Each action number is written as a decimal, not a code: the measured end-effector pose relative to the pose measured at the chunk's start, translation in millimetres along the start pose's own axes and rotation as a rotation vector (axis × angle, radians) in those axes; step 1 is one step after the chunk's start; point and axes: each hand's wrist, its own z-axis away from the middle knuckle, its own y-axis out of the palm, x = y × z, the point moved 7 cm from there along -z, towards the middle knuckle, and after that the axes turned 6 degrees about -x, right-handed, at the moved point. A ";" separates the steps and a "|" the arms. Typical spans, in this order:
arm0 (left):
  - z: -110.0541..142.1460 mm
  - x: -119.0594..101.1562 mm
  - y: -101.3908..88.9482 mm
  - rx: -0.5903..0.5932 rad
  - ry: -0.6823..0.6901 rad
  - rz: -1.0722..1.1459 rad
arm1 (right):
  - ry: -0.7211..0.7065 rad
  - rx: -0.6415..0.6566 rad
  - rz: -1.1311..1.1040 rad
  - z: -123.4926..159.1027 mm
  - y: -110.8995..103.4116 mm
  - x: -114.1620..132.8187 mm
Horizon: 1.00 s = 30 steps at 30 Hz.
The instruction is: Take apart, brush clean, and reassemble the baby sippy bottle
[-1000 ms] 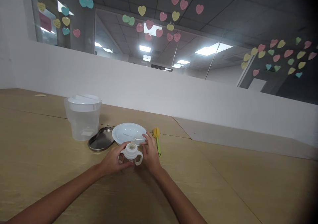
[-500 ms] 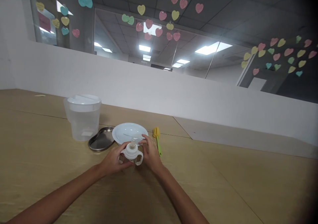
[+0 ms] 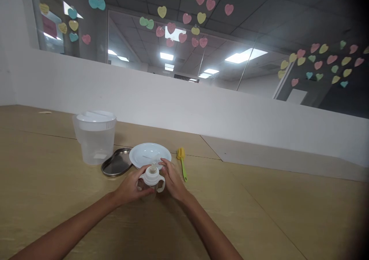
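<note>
A clear baby bottle (image 3: 149, 192) with a white collar, two white handles and a clear nipple is held upright just above or on the table. My left hand (image 3: 131, 185) is closed around its left side, thumb across the front. At the bottle's upper right is my right hand (image 3: 173, 181), its fingers curved in beside the nipple. Something faint and see-through shows at those fingertips; what it is cannot be made out. Behind the bottle stands a white plate (image 3: 138, 154) with a thin, pale item lying in it.
A lidded clear pitcher (image 3: 96, 144) of water stands at left. Beside it lies a kidney-shaped metal tray (image 3: 118, 162). Right of the plate is a yellow sponge brush (image 3: 181, 154) with a green handle. A white wall (image 3: 161, 98) rises behind the table (image 3: 259, 214).
My right fingers have shifted slightly left, closer to the nipple. The left hand keeps its grip on the bottle. The whole view has moved a little.
</note>
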 end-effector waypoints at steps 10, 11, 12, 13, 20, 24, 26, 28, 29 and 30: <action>-0.1 -2.4 0.2 0.018 -0.009 0.016 | 0.072 0.008 -0.137 2.4 2.1 0.3; 0.0 -1.8 0.2 0.015 -0.008 0.008 | 0.070 -0.021 -0.143 1.7 -1.2 1.9; 0.1 -1.1 0.1 0.012 -0.008 0.001 | 0.065 -0.052 -0.146 1.1 -4.9 4.3; 0.2 -0.4 0.2 0.011 -0.009 -0.004 | 0.054 -0.077 -0.150 0.6 -8.2 7.5; -1.9 0.6 -1.6 -0.014 -0.088 0.058 | 0.057 -0.012 -0.277 4.7 -0.8 28.4; -5.9 1.3 1.9 0.027 -0.151 0.236 | 0.211 -0.014 -0.386 6.8 7.2 18.6; -6.9 2.6 6.8 0.082 -0.186 0.342 | 0.250 0.011 -0.467 5.9 10.3 15.0; -7.2 3.8 10.4 0.118 -0.207 0.411 | 0.255 0.026 -0.528 3.8 11.1 13.7; -7.2 4.5 11.1 0.123 -0.213 0.432 | 0.248 0.030 -0.545 2.7 10.8 13.6; -7.1 5.2 11.5 0.123 -0.218 0.449 | 0.240 0.035 -0.556 1.6 10.4 13.8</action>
